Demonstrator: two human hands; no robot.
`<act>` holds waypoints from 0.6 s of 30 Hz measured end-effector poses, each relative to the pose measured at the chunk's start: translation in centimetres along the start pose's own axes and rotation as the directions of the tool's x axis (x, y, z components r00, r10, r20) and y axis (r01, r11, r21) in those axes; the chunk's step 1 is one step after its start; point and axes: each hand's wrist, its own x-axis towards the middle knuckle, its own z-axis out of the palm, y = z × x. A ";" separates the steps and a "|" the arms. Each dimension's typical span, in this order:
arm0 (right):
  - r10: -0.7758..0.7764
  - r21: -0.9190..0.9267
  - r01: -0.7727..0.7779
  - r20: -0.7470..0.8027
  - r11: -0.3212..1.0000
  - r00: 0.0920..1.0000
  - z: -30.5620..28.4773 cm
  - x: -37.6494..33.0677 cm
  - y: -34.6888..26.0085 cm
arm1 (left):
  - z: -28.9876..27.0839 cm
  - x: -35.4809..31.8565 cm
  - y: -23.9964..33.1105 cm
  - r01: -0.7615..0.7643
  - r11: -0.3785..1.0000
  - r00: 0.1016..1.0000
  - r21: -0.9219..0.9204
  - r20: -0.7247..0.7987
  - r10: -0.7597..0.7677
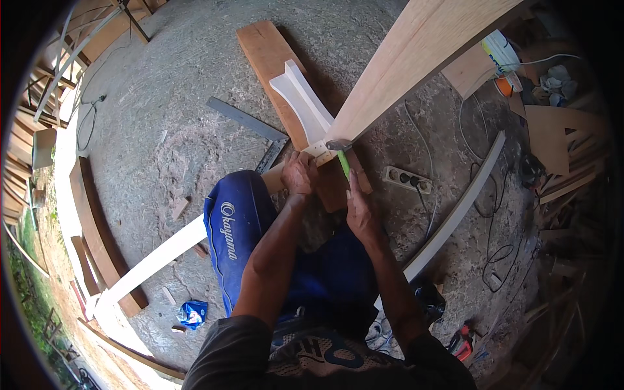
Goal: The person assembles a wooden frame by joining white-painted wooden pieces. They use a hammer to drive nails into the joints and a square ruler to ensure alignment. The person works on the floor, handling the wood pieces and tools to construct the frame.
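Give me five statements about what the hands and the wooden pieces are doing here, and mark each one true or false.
1. The right hand holds a green pencil. True.
2. The left hand rests on the blue trouser leg. False: it presses on the white-painted wooden piece where that piece meets the long pale plank.
3. A metal square lies on the concrete floor left of the hands. True.
4. A white power strip lies on the floor right of the hands. True.
5. The long pale plank lies flat on the floor. False: it stands above the floor and runs up toward the upper right.
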 end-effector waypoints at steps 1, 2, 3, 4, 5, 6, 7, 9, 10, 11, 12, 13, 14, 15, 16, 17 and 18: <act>-0.018 -0.014 0.018 -0.014 1.000 1.000 0.0 -0.1 0.2 | 0.0 -0.1 0.0 -0.007 1.000 1.000 0.009 0.011 0.007; -0.037 -0.030 0.036 -0.024 0.999 0.999 0.2 -0.2 0.5 | 0.0 -0.2 -0.1 -0.018 1.000 1.000 0.014 0.023 0.017; -0.046 -0.043 0.045 -0.021 0.998 0.999 0.4 -0.4 0.8 | -0.1 -0.2 -0.1 -0.010 1.000 1.000 0.008 0.029 0.010; -0.020 -0.028 0.019 -0.020 0.999 1.000 0.6 -0.6 1.1 | -0.2 -0.2 0.0 -0.012 1.000 0.999 0.001 0.037 0.012; 0.011 -0.013 -0.011 -0.017 1.000 1.000 0.9 -0.7 1.3 | -0.2 -0.2 0.0 -0.021 1.000 0.999 -0.008 0.043 0.021; 0.044 0.018 -0.043 -0.016 0.999 0.999 1.1 -0.7 1.5 | -0.3 -0.2 0.1 -0.024 1.000 0.999 -0.005 0.041 0.024; 0.028 0.003 -0.028 -0.029 1.000 0.999 1.3 -0.7 1.7 | -0.4 -0.2 0.2 -0.029 1.000 0.999 -0.002 0.039 0.029; 0.013 0.018 -0.012 -0.048 1.000 0.999 1.6 -0.6 1.8 | -0.4 -0.2 0.2 -0.026 1.000 0.999 0.001 0.037 0.026; 0.020 0.013 -0.020 -0.032 1.000 0.999 1.6 -0.5 1.7 | -0.4 -0.2 0.3 -0.022 1.000 0.999 -0.002 0.036 0.022; 0.031 0.014 -0.031 -0.016 0.999 0.999 1.6 -0.3 1.7 | -0.3 -0.2 0.3 -0.019 1.000 0.999 -0.008 0.036 0.019; 0.074 0.008 -0.074 0.013 0.997 0.997 1.5 -0.1 1.6 | -0.3 -0.2 0.3 -0.022 1.000 0.999 0.004 0.034 0.022; -0.001 0.021 0.002 -0.037 1.000 0.999 1.5 0.1 1.4 | -0.2 -0.1 0.2 -0.026 1.000 0.999 0.017 0.031 0.025; -0.045 0.029 0.048 -0.073 0.998 0.996 1.4 0.2 1.4 | -0.1 -0.1 0.2 -0.021 0.999 0.999 0.039 0.045 0.020; -0.085 0.051 0.091 -0.103 0.995 0.991 1.4 0.2 1.3 | 0.0 -0.1 0.2 -0.026 0.999 0.999 0.038 0.021 0.025; -0.120 0.023 0.124 -0.130 0.992 0.984 1.3 0.2 1.2 | 0.0 -0.2 0.2 -0.021 0.999 1.000 0.046 0.019 0.020; -0.151 0.007 0.154 -0.151 0.988 0.977 1.3 0.2 1.2 | 0.0 -0.2 0.2 -0.018 0.998 0.999 0.054 0.039 0.016; -0.182 -0.009 0.183 -0.173 0.983 0.968 1.3 0.1 1.3 | 0.0 -0.3 0.2 -0.033 0.998 0.999 0.052 0.013 0.032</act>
